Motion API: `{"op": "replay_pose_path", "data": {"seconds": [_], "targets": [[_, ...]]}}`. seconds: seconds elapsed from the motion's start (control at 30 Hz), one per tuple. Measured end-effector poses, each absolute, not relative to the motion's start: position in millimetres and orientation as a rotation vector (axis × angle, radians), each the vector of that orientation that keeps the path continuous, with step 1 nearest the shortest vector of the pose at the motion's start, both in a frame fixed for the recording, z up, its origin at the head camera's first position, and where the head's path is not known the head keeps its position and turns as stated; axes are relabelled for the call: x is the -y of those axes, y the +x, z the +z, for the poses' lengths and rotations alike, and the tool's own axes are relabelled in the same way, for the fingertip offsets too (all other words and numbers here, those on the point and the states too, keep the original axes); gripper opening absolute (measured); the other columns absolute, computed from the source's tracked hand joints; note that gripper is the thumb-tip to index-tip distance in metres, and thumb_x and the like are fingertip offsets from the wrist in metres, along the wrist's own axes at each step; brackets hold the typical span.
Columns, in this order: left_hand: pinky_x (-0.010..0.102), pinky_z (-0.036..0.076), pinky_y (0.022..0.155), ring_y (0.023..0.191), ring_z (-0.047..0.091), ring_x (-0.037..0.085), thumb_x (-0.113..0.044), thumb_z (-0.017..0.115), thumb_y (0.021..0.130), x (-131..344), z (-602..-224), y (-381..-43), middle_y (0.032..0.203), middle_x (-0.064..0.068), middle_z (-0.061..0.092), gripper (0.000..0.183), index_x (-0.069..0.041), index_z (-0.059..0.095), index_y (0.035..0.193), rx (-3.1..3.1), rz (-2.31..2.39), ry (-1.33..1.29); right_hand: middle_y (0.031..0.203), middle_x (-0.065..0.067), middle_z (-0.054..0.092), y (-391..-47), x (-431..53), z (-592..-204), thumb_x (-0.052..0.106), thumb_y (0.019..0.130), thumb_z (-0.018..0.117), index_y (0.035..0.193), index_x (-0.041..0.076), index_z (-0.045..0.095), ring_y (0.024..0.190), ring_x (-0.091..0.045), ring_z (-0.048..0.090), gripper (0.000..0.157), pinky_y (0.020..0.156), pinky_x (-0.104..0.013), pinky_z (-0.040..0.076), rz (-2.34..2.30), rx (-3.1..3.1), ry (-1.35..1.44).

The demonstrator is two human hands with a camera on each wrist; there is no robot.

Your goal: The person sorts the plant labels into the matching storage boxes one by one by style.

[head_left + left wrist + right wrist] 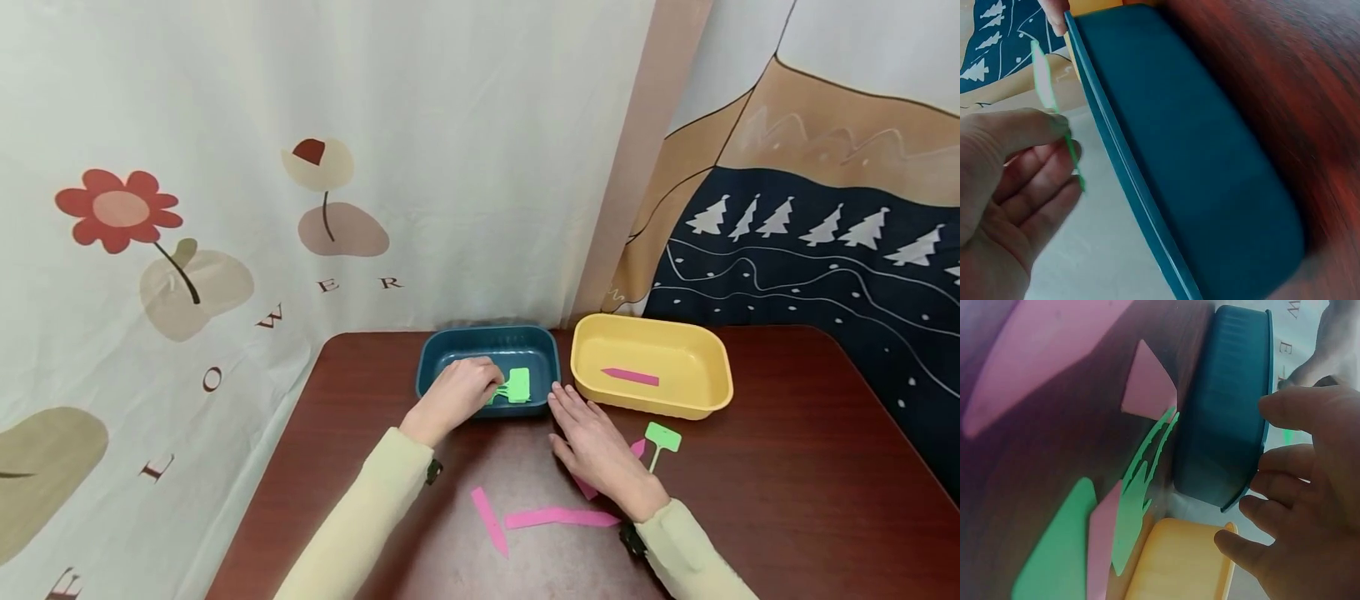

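Observation:
My left hand reaches over the blue-green basin and pinches a green plant label between thumb and fingers. Beside it, several green labels lie inside the basin. My right hand, fingers extended, rests at the basin's right front corner; the right wrist view shows its fingers along the rim. Under and behind the right hand are a green T-shaped label and pink pointed labels, partly hidden by the hand.
A yellow basin stands to the right, with one pink label inside. Nearer on the brown table lie more pink labels, one tilted and others end to end. A printed curtain hangs behind the basins.

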State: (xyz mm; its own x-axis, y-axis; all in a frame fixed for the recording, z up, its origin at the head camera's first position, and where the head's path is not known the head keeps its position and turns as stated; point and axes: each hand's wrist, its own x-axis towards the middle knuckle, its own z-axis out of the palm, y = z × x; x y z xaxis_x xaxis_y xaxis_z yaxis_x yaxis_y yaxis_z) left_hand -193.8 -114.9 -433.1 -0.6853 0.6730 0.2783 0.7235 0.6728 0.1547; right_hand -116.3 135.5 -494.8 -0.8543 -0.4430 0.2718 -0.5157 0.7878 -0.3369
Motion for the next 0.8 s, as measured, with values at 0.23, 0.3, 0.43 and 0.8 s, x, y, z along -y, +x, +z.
{"op": "replay_pose_path", "data": {"seconds": [0.23,0.3,0.43,0.8], "targets": [[0.024,0.037,0.056,0.062,0.043,0.009,0.001,0.064,0.097,106.8,-439.3,-209.9,0.066,-0.007,0.048,0.029,-0.012,0.069,0.072,2.842,-0.311,-1.065,0.158,-0.021,0.044,-116.0,-133.9,-493.1,0.022,0.096,0.074,0.147,-0.006,0.054,0.147,-0.038,0.04,0.061,0.114,-0.059,0.038,0.585,2.819,0.754],[0.024,0.029,0.054,0.059,0.033,0.009,0.002,0.062,0.098,106.7,-443.1,-214.7,0.063,-0.008,0.034,0.039,-0.015,0.058,0.063,2.886,-0.292,-1.037,0.158,-0.021,0.045,-116.0,-132.9,-493.0,0.022,0.097,0.074,0.146,-0.005,0.054,0.147,-0.038,0.041,0.06,0.114,-0.059,0.038,0.58,2.82,0.757],[0.028,0.017,0.057,0.062,0.015,0.012,0.004,0.058,0.099,105.3,-449.0,-221.6,0.069,-0.005,0.014,0.052,-0.02,0.028,0.063,2.957,-0.307,-1.008,0.158,-0.02,0.044,-116.5,-132.9,-493.1,0.023,0.097,0.073,0.147,-0.005,0.054,0.147,-0.038,0.041,0.06,0.114,-0.059,0.038,0.585,2.83,0.753],[0.031,0.013,0.061,0.066,0.01,0.014,0.011,0.052,0.093,100.6,-457.8,-228.7,0.072,-0.005,0.009,0.053,-0.021,0.021,0.066,3.013,-0.298,-1.008,0.159,-0.02,0.043,-117.1,-133.4,-493.5,0.023,0.098,0.073,0.148,-0.004,0.053,0.148,-0.037,0.039,0.061,0.115,-0.058,0.037,0.578,2.849,0.753]]}}
